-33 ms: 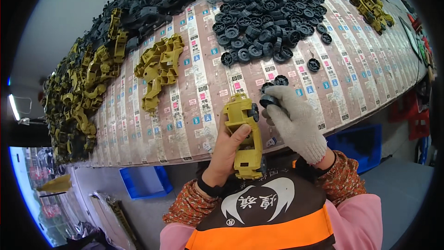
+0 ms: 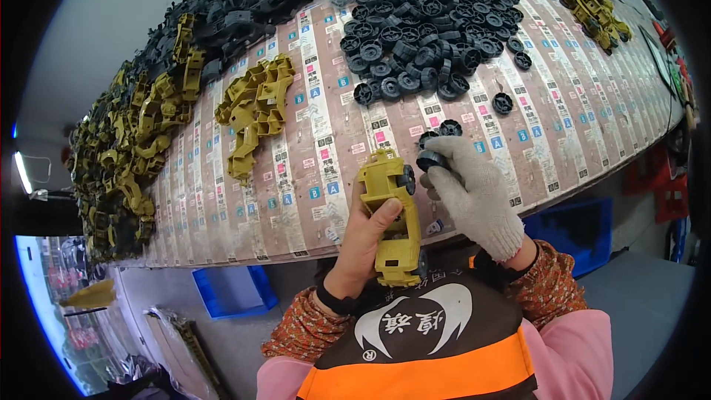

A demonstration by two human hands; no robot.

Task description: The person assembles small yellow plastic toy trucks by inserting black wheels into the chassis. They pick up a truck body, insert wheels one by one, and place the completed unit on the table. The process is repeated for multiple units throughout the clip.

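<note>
My bare left hand (image 2: 361, 239) is closed round a yellow plastic toy truck body (image 2: 398, 252) at the table's near edge, its thumb lying across the middle. Black wheels sit along the truck's right side, one near each end. To its right, my right hand (image 2: 478, 196), in a pale knitted glove, pinches a black toy wheel (image 2: 426, 161) between thumb and fingers. Another loose wheel (image 2: 449, 129) lies just beyond the gloved fingertips, with one more partly hidden beside it. The truck's left side is mostly covered by my left hand.
A large heap of black wheels (image 2: 422, 37) covers the table's far middle. Yellow truck bodies (image 2: 259, 104) lie left of centre, and yellow and black parts (image 2: 133, 155) pile along the left edge. More yellow trucks (image 2: 592, 11) stand far right. Blue crates (image 2: 233, 291) sit below the table.
</note>
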